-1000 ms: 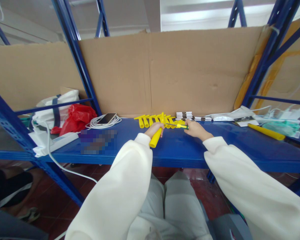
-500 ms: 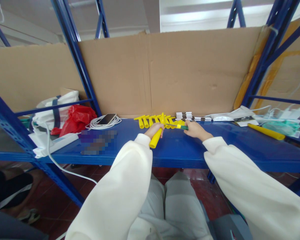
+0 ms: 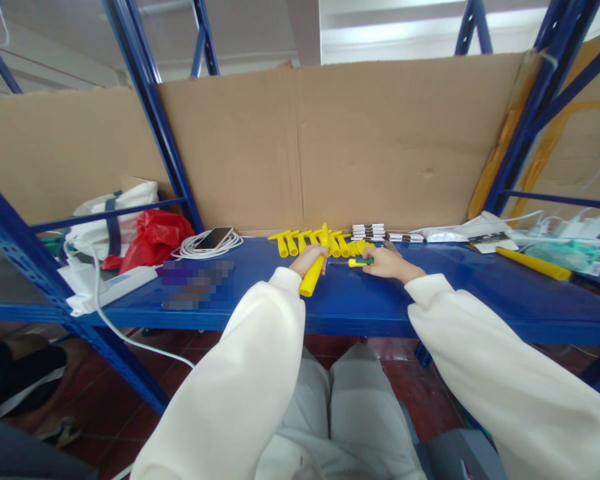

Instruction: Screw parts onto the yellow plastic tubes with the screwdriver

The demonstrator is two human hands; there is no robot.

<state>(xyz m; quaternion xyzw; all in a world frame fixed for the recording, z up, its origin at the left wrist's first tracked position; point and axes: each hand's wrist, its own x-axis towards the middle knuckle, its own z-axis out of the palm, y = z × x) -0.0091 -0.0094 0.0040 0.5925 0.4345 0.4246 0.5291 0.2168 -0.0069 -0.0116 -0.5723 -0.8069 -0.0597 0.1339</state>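
My left hand [image 3: 308, 259] is closed round a yellow T-shaped plastic piece [image 3: 313, 273], whose long stem points toward me over the blue shelf [image 3: 430, 293]. My right hand [image 3: 387, 262] grips a small screwdriver [image 3: 356, 263] with a yellow and green handle, its tip pointing left at the piece in my left hand. Just behind both hands lies a row of several yellow T-shaped pieces [image 3: 300, 240] along the cardboard backing.
A stack of small black-and-white parts [image 3: 368, 231] sits behind my right hand. A phone on a coiled white cable [image 3: 211, 240], a red bag [image 3: 153, 237] and white bags lie left. A long yellow tube [image 3: 533, 263] and cables lie right. Blue rack posts [image 3: 155, 113] flank the shelf.
My right hand has lowered the screwdriver a little and brought it nearer the shelf, its tip now aimed at the held yellow piece. My left hand has stayed put.
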